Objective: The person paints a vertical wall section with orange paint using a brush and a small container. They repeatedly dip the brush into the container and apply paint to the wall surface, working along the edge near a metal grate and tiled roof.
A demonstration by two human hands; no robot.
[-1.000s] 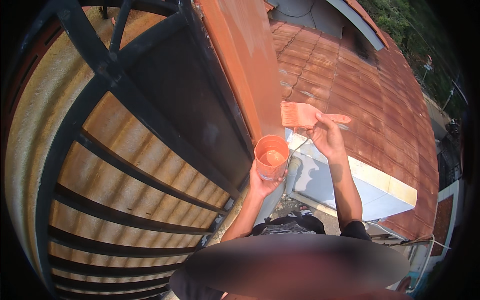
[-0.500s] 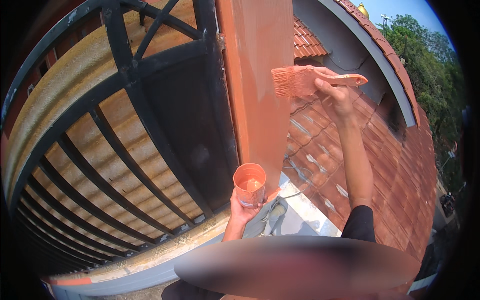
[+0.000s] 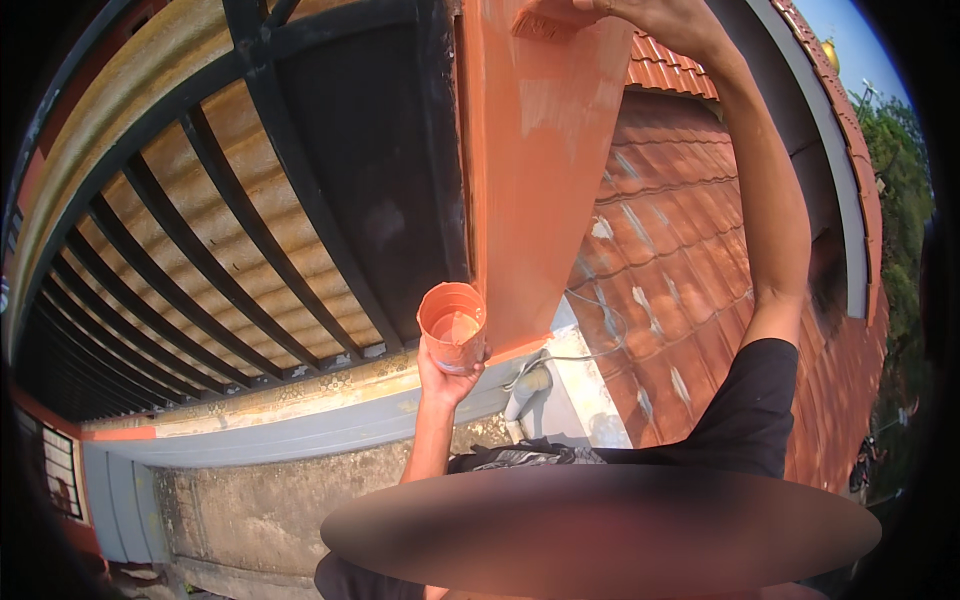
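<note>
My left hand grips a plastic cup coated and partly filled with orange paint, held beside the lower part of an orange-painted pillar. My raised right hand is closed on a paint brush, whose orange-coated bristles rest against the pillar's face near the top edge of the view. The brush's handle is mostly hidden by my fingers and the frame edge. Streaky, lighter patches show on the pillar below the brush. A black metal gate panel with curved bars stands directly left of the pillar.
A red tiled roof slopes away at right under a grey fascia, with trees behind. A loose cable, a grey pipe and a white ledge sit at the pillar's foot. Below lies a concrete floor.
My right arm has risen, carrying the brush upward from beside the pillar onto its upper face. My left hand with the cup has shifted left in view. The camera's view has also shifted.
</note>
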